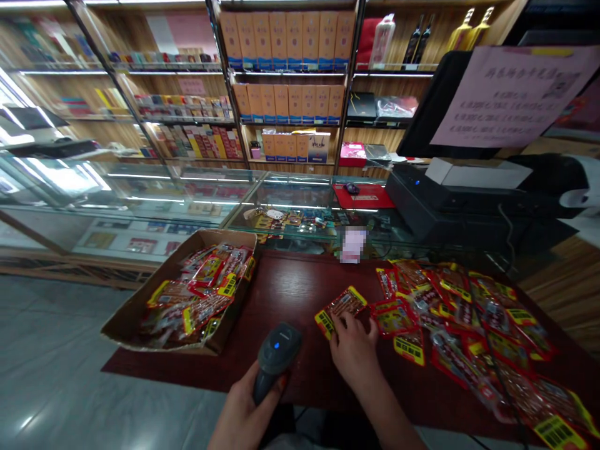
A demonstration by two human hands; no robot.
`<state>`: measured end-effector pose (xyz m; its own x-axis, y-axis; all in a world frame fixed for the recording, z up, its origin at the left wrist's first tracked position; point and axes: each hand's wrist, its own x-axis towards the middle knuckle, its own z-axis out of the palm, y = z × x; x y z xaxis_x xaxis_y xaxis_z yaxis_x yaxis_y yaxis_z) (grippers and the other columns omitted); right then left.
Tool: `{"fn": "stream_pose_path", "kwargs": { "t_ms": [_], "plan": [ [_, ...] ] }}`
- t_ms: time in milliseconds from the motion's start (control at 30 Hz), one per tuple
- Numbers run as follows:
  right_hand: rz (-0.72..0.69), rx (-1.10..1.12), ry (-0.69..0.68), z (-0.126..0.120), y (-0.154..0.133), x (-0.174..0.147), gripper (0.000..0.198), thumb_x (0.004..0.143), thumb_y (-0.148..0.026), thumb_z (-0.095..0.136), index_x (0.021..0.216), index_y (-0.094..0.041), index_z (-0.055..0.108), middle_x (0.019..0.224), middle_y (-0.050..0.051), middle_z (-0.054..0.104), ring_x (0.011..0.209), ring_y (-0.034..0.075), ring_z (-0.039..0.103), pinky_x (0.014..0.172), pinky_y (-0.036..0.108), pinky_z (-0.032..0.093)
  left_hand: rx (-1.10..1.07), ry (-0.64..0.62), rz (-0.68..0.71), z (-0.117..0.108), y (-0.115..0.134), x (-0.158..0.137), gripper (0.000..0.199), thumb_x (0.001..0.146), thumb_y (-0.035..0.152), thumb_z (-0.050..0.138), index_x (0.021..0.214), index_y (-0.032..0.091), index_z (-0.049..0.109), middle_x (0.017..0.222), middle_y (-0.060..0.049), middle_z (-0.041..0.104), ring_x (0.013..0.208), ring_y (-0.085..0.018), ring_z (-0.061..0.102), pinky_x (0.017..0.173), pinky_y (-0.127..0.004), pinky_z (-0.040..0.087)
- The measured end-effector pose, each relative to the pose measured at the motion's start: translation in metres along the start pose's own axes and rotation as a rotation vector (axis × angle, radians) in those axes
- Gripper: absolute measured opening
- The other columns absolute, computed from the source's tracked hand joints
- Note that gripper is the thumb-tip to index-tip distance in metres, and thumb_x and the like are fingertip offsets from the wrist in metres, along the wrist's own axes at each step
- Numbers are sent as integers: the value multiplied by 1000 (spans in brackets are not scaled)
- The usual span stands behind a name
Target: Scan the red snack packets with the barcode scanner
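A dark grey handheld barcode scanner [281, 345] with a small blue light is in my left hand [249, 405], fingers wrapped round its handle. Its head tilts over the front of the dark red table. To the right, my right hand [354, 347] has its fingers on the near edge of a red and yellow snack packet [344, 305], which lies close to the tabletop. Just right of that hand spreads a loose pile of similar packets [450, 312]. Left of the scanner, an open cardboard box [239, 315] holds several more packets.
Behind the table [290, 281] stands a glass display counter [295, 187] with a mouse [351, 188] on a red mat. A monitor [431, 106] with a pink notice and a dark till [422, 206] stand at right. A black cable crosses the pile.
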<state>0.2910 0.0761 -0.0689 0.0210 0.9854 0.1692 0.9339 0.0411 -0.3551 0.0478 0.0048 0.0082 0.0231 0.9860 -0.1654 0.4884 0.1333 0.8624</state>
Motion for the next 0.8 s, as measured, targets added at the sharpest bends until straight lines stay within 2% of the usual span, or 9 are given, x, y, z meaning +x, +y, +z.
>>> {"fn": "stream_pose_path", "kwargs": {
  "t_ms": [133, 233, 300, 400, 500, 567, 633, 700, 800],
  "plan": [
    [26, 25, -109, -19, 8, 24, 45, 89, -21, 54, 133, -23, 63, 138, 16, 61, 127, 34, 55, 114, 57, 26, -3, -1, 19, 1, -5, 3, 30, 83, 36, 62, 99, 13, 75, 86, -5, 79, 81, -25, 71, 76, -28, 55],
    [58, 45, -204, -27, 26, 55, 78, 81, -33, 71, 151, -13, 43, 157, 24, 39, 143, 40, 39, 112, 51, 34, 0, 7, 14, 1, -7, 4, 29, 83, 36, 62, 98, 14, 74, 85, -4, 78, 80, -25, 70, 75, -28, 54],
    [90, 101, -276, -28, 36, 69, 103, 71, -36, 81, 157, -13, 31, 153, 25, 43, 140, 41, 44, 109, 50, 38, 0, 3, 3, 2, -8, 3, 28, 84, 36, 62, 97, 14, 74, 82, -4, 77, 77, -24, 68, 73, -28, 53],
    [132, 241, -308, -22, 43, 79, 116, 61, -28, 86, 159, -16, 26, 138, 20, 59, 128, 36, 57, 105, 46, 43, -22, 1, -1, 1, -8, 0, 26, 84, 36, 63, 94, 15, 74, 80, -3, 75, 74, -22, 66, 70, -27, 52],
    [193, 492, -211, -13, 44, 78, 93, 65, -22, 80, 150, -18, 43, 127, 14, 68, 117, 31, 65, 102, 42, 47, -45, 35, -3, 0, -8, -3, 24, 82, 36, 65, 90, 15, 75, 77, -2, 74, 71, -22, 65, 69, -26, 51],
    [276, 785, -121, -5, 39, 74, 61, 70, -28, 76, 129, -19, 62, 113, 10, 74, 106, 28, 69, 96, 41, 52, -53, 53, 1, -4, -6, -3, 23, 82, 36, 66, 89, 16, 75, 76, -2, 73, 71, -22, 64, 68, -26, 51],
    [408, 1148, -63, 4, 30, 66, 38, 71, -38, 77, 105, -23, 70, 100, 5, 76, 95, 26, 71, 85, 40, 57, -62, 61, 3, -11, -1, -2, 23, 81, 36, 67, 89, 16, 75, 74, -1, 72, 68, -21, 62, 65, -26, 50],
    [546, 1450, -50, 12, 20, 57, 36, 67, -44, 82, 95, -26, 69, 93, 1, 76, 88, 24, 72, 74, 38, 60, -68, 58, 4, -20, 5, 2, 23, 81, 37, 68, 88, 16, 75, 70, 0, 70, 63, -19, 60, 61, -25, 49],
    [608, 1629, -92, 19, 7, 45, 40, 63, -41, 86, 97, -26, 70, 91, -2, 77, 82, 20, 71, 68, 32, 59, -43, 57, 38, -34, 17, 11, 24, 80, 36, 69, 92, 16, 75, 72, 0, 70, 64, -19, 59, 62, -25, 48]
  ]
}}
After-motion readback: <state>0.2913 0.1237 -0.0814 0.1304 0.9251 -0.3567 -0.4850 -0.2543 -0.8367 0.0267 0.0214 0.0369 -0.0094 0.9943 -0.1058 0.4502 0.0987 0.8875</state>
